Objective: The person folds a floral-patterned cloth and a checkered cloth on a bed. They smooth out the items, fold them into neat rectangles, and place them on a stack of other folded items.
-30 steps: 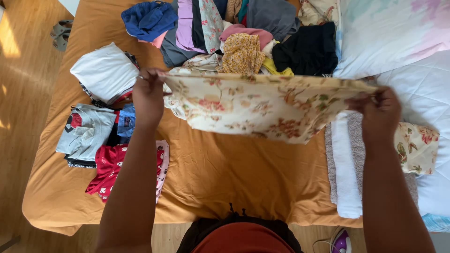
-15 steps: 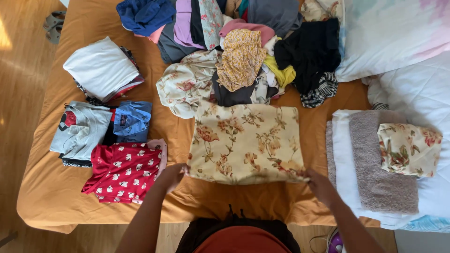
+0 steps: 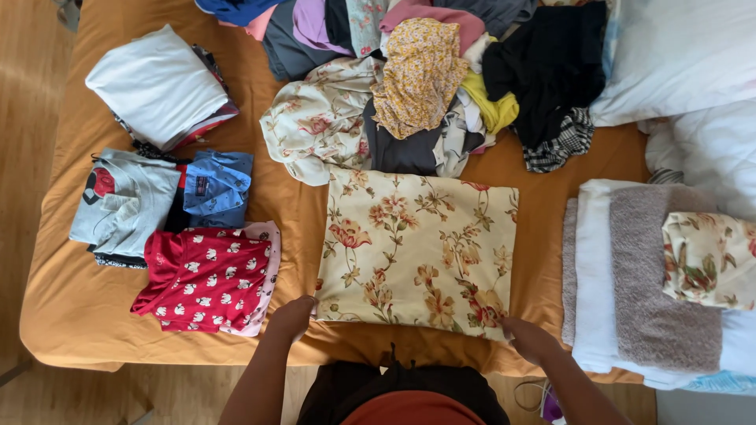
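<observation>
The cream floral cloth (image 3: 417, 252) lies flat on the orange bed (image 3: 71, 315), between the red patterned garment (image 3: 206, 277) and the folded grey towel (image 3: 654, 275). The left hand (image 3: 293, 315) closes its grip on the cloth's near left corner. The right hand (image 3: 531, 338) pinches the near right corner, and a pile of unfolded clothes (image 3: 441, 86) lies beyond the cloth.

cloth: cream floral fabric (image 3: 417, 253), red and tan blossoms printed
state: folded into a flat rectangle
pose: spread smooth, slightly skewed
place: laid on the orange bed (image 3: 79, 315), near its front edge
</observation>
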